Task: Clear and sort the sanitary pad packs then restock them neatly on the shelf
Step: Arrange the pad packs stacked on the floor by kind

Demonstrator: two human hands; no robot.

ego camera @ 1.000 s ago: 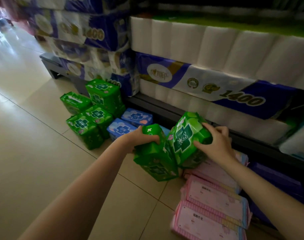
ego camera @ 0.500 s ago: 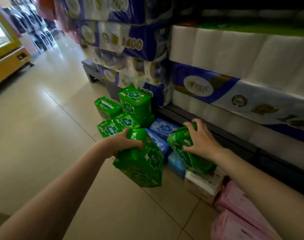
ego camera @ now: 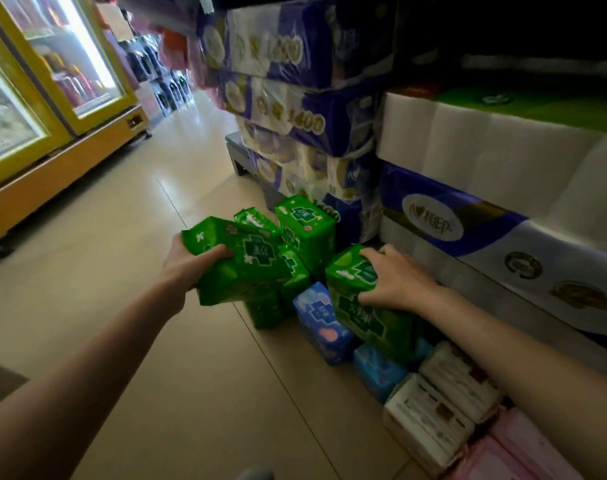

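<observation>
The left hand (ego camera: pixel 187 263) grips a green pack (ego camera: pixel 241 261) held up off the floor (ego camera: pixel 128 323), thumb curled over its near face and the other fingers wrapped behind its edge, out of sight. The right hand (ego camera: pixel 397 280) lies on top of a second green pack (ego camera: pixel 360 303), which leans on the blue packs (ego camera: pixel 324 323); its fingers (ego camera: pixel 371 252) are spread and bent over the top corner, thumb pressed against the front. Between the two hands more green packs (ego camera: pixel 305 230) stand piled on the floor, right up against the stacked tissue bales (ego camera: pixel 295 112). Nearer the person, white packs (ego camera: pixel 433 410) and pink packs (ego camera: pixel 523 448) lie in a row along the foot of the shelf (ego camera: pixel 523 306). Across the aisle stands a yellow fridge (ego camera: pixel 52 98).
</observation>
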